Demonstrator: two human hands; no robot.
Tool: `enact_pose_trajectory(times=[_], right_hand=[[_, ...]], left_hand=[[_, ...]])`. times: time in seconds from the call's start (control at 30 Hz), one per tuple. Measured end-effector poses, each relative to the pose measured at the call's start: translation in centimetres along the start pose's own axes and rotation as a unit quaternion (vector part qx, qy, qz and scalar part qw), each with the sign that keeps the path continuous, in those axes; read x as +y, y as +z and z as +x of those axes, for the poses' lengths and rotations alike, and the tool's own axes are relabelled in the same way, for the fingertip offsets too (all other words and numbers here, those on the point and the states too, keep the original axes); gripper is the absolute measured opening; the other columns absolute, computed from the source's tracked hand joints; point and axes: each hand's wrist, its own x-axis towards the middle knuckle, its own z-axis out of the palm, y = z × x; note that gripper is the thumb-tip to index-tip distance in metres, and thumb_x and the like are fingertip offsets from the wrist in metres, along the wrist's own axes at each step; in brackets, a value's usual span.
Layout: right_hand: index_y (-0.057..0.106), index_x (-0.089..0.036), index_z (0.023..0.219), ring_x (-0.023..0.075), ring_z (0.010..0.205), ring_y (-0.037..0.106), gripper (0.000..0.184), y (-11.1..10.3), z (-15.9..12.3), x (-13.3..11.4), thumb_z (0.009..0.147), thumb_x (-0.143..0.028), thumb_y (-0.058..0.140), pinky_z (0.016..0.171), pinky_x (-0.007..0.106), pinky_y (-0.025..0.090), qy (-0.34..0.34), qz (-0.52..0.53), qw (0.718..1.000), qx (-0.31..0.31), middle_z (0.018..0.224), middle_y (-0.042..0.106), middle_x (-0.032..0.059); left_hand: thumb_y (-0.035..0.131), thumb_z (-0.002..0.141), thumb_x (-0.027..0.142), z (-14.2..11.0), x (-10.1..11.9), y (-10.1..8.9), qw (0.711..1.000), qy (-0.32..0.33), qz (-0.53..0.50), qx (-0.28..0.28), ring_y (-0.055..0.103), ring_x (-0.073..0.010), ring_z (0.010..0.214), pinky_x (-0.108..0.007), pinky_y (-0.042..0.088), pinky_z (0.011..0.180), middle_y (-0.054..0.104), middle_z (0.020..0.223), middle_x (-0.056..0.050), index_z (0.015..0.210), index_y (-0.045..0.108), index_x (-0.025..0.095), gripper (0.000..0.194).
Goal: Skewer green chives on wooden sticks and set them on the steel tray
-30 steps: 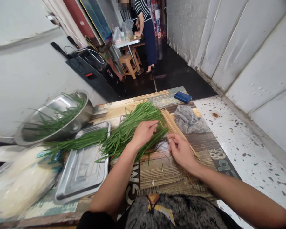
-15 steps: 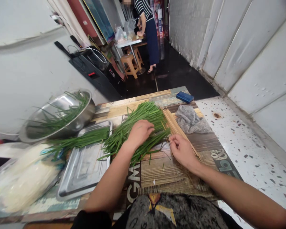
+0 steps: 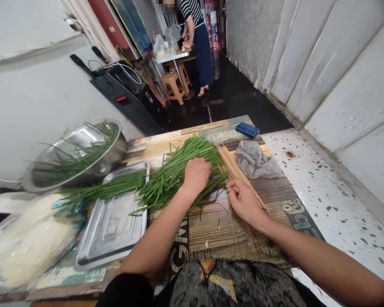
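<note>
A broad pile of green garlic chives [image 3: 169, 177] lies across the middle of the table. My left hand [image 3: 197, 174] rests on its right part, fingers curled down into the stalks, fingertips hidden. My right hand [image 3: 243, 200] is closed in a pinch at the cut ends of the chives, around what looks like a thin bamboo skewer, mostly hidden by the fingers. Under and beside that hand lies a bundle of bamboo skewers [image 3: 235, 167]. A smaller bunch of chives [image 3: 115, 186] lies across a metal tray [image 3: 107, 238] on the left.
A steel bowl [image 3: 110, 155] with loose chives stands at the back left. Bagged pale food [image 3: 35, 243] sits at the near left. A grey cloth [image 3: 257, 160] and a blue box [image 3: 247, 129] lie at the right. Farther off, a person [image 3: 202, 47] works at a small table [image 3: 173, 56].
My left hand has shifted right and slightly up over the chives, and its fingers have curled further into them. My right hand stays almost in place.
</note>
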Motion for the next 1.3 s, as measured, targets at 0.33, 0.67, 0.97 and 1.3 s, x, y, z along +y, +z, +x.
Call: enact_pose_trajectory(times=[0.33, 0.67, 0.97, 1.3], right_hand=[[0.05, -0.019, 0.081, 0.0115, 0.046, 0.046, 0.011, -0.29, -0.09, -0.53, 0.078, -0.02, 0.04, 0.048, 0.021, 0.032, 0.005, -0.007, 1.0, -0.008, 0.053, 0.051, -0.0041], [0.05, -0.019, 0.081, 0.0111, 0.045, 0.044, 0.011, -0.25, -0.05, -0.32, 0.078, -0.019, 0.04, 0.048, 0.021, 0.031, 0.006, -0.005, 1.0, -0.012, 0.051, 0.049, -0.0047], [0.051, -0.019, 0.082, 0.0114, 0.047, 0.045, 0.011, -0.18, 0.04, -0.14, 0.079, -0.021, 0.04, 0.049, 0.022, 0.032, -0.011, 0.001, 1.0, -0.008, 0.052, 0.049, -0.0046], [0.052, -0.019, 0.082, 0.0108, 0.045, 0.042, 0.012, -0.16, -0.03, -0.11, 0.079, -0.02, 0.041, 0.047, 0.021, 0.03, -0.004, -0.006, 1.0, -0.01, 0.052, 0.048, -0.005]], left_hand=[[0.05, 0.079, 0.023, -0.09, -0.5, 0.44, 0.979, -0.08, -0.176, 0.059, 0.058, -0.017, 0.074, -0.031, 0.04, 0.075, 0.067, 0.075, -0.001, 0.08, 0.064, 0.02, 0.014], [0.047, 0.083, 0.024, 0.14, -0.73, 0.74, 0.978, -0.047, -0.181, 0.091, 0.062, -0.0177, 0.079, -0.028, 0.046, 0.075, 0.071, 0.089, -0.004, 0.089, 0.068, 0.019, 0.023], [0.047, 0.082, 0.022, 0.28, -0.58, 0.51, 0.977, -0.024, -0.183, 0.103, 0.058, -0.0167, 0.074, -0.027, 0.043, 0.071, 0.068, 0.08, -0.003, 0.08, 0.066, 0.018, 0.02], [0.043, 0.087, 0.027, 0.15, -0.28, 0.49, 0.984, -0.038, -0.151, 0.09, 0.057, -0.0162, 0.07, -0.026, 0.04, 0.068, 0.065, 0.074, -0.004, 0.076, 0.062, 0.017, 0.024]])
